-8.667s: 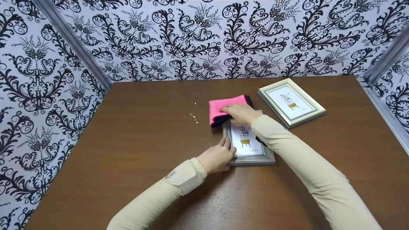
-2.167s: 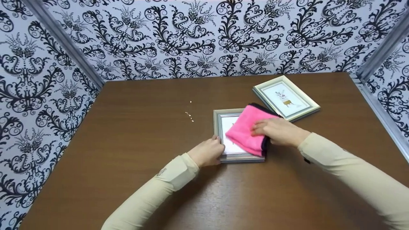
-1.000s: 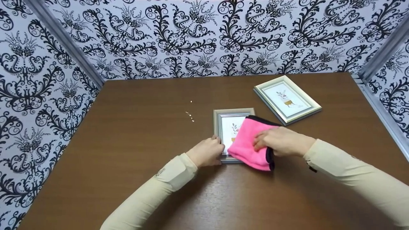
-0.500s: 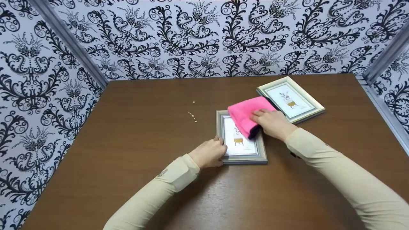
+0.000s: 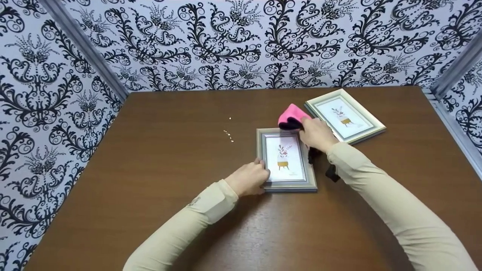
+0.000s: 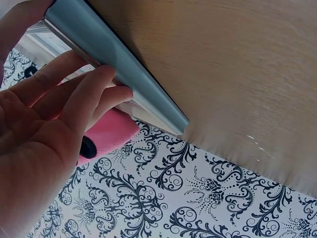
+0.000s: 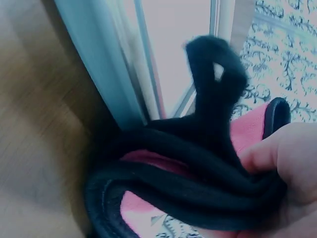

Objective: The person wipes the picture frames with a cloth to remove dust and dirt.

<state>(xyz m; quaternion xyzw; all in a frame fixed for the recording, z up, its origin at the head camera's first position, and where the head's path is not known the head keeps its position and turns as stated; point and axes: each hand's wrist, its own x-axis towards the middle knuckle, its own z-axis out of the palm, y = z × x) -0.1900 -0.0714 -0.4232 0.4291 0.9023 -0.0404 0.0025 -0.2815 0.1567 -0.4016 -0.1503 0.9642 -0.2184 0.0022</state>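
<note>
Fingers of the right hand (image 5: 317, 132) grip a pink cloth (image 5: 290, 117); left hand (image 5: 248, 179) fingers hold the unlabelled picture frame (image 5: 286, 160).

Left hand (image 5: 249, 180) rests with fingers curved — right hand (image 5: 317, 133) reaches forward, fingers curled tight.

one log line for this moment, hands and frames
left hand: holds near frame edge | right hand: grips pink cloth at frame top | second frame: untouched
</note>
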